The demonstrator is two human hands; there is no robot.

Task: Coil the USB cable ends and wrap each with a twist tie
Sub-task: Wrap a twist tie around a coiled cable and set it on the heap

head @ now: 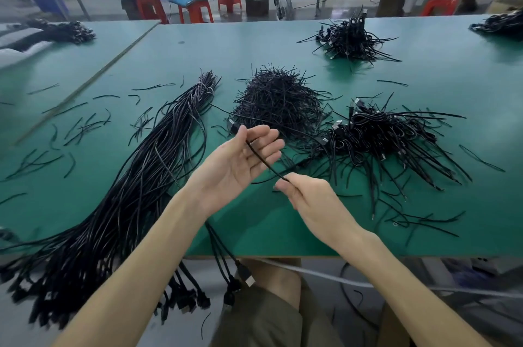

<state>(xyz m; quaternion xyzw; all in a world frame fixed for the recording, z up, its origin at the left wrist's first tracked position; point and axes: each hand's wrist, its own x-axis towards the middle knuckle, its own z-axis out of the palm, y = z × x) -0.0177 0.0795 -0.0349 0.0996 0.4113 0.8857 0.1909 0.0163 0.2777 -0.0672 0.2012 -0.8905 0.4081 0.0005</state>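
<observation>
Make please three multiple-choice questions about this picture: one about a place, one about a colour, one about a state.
1. Where is the twist tie pile?
A. Left of the long cable bundle
B. Between that bundle and the coiled cables
C. On a stool

2. What colour is the table?
A. Green
B. Red
C. White

3. What does the right hand do?
A. Rests flat
B. Holds scissors
C. Pinches the cable

Answers:
1 B, the pile lies between the two.
2 A, its bare top is green.
3 C, its fingers close on the cable, which lies across the left hand.
</observation>
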